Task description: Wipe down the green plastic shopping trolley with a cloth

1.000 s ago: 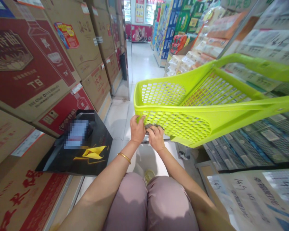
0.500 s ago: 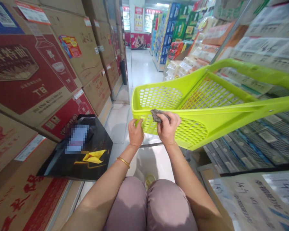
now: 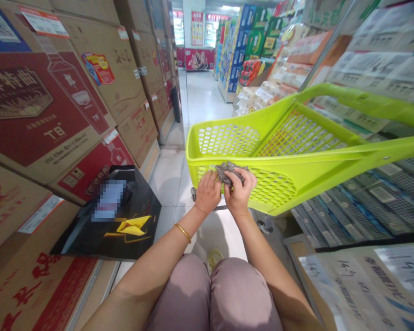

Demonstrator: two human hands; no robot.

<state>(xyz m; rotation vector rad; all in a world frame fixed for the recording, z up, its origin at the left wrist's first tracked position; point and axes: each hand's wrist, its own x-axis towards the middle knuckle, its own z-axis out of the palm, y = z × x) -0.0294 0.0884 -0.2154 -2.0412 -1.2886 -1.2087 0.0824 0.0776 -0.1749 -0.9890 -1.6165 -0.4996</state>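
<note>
A yellow-green plastic shopping cart basket (image 3: 224,160) with pierced sides stands in front of me. At its near side my right hand (image 3: 239,193) is closed around a crumpled dark grey rag (image 3: 232,172). My left hand (image 3: 209,191), with a gold bangle at the wrist, meets the left end of the rag, its fingers bent and pressed together there. Their tips are partly hidden, but they appear to pinch the cloth. Both hands are close together, just below the basket's rim.
Stacked cartons (image 3: 103,96) form a wall on the left. A black box or bag (image 3: 138,243) with a yellow paper piece (image 3: 134,225) lies on cartons beside me. Packaged goods (image 3: 376,179) fill the right side. A tiled aisle (image 3: 207,99) runs ahead, and a cart wheel (image 3: 264,226) shows below the basket.
My left hand has moved right from the basket's corner to the rag. My right hand has shifted slightly down, and the rag looks more spread out.
</note>
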